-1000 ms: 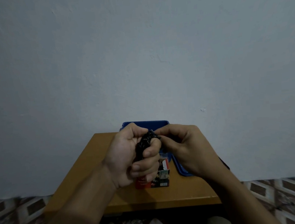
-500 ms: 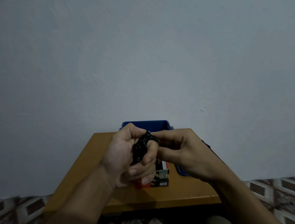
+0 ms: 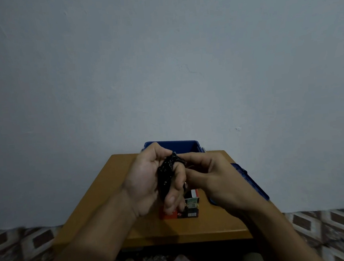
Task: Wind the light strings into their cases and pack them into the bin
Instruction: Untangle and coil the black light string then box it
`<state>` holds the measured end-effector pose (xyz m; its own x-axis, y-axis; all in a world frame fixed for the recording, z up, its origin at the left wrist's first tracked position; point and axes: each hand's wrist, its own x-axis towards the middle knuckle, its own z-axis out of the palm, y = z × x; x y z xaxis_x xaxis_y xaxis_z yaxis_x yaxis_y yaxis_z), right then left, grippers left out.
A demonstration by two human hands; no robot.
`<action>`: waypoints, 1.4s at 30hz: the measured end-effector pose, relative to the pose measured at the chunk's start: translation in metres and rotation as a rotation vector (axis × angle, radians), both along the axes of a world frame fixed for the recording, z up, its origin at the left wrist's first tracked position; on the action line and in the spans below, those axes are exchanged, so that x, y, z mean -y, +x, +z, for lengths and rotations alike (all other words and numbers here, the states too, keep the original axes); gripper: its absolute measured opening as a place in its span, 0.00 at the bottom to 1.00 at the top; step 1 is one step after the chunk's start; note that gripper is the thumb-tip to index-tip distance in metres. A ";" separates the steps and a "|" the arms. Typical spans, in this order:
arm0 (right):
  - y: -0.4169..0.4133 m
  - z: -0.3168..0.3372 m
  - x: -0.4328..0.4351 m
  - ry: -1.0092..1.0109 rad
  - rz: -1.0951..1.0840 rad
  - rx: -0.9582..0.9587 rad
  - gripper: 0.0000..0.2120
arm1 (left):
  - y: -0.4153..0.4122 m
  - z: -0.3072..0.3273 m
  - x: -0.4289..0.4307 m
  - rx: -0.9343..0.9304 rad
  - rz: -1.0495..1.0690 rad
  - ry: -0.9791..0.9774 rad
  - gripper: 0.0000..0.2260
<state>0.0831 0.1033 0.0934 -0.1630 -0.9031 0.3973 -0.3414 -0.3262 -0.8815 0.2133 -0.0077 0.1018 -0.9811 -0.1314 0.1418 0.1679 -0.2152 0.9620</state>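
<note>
A black light string (image 3: 167, 173) is coiled in loops around the fingers of my left hand (image 3: 150, 181), which is held palm-up over the table with its fingers curled through the coil. My right hand (image 3: 214, 176) is right beside it, fingertips pinching the string at the top of the coil. Under both hands stands a small red, black and white case (image 3: 190, 208), upright on the table. A blue bin (image 3: 180, 146) sits at the table's far edge, partly hidden by my hands.
The small wooden table (image 3: 219, 225) stands against a plain grey wall. A blue lid (image 3: 251, 183) lies at the table's right side, overhanging the edge. Patterned floor tiles (image 3: 329, 227) show on both sides.
My left hand has rolled more palm-up and its fingers have loosened, showing more of the coil. My right hand stays at the coil's top.
</note>
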 end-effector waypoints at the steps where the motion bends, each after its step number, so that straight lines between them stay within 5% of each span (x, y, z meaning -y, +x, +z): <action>1: -0.001 0.001 -0.001 0.010 0.009 0.006 0.11 | 0.000 0.000 0.001 0.007 -0.021 0.003 0.27; 26: -0.004 -0.008 0.000 0.016 -0.007 0.172 0.07 | -0.003 0.018 -0.009 0.207 0.323 -0.059 0.20; 32: -0.011 -0.007 -0.002 -0.002 -0.029 0.166 0.08 | -0.005 0.020 -0.002 0.136 0.495 -0.136 0.17; 42: -0.017 -0.010 -0.005 0.048 -0.131 0.131 0.09 | 0.000 0.009 -0.006 0.081 0.455 -0.157 0.08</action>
<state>0.0666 0.1086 0.0836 -0.3276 -0.8882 0.3223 -0.2594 -0.2434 -0.9346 0.2134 -0.0018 0.1105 -0.8377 -0.5327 0.1203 0.1347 0.0120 0.9908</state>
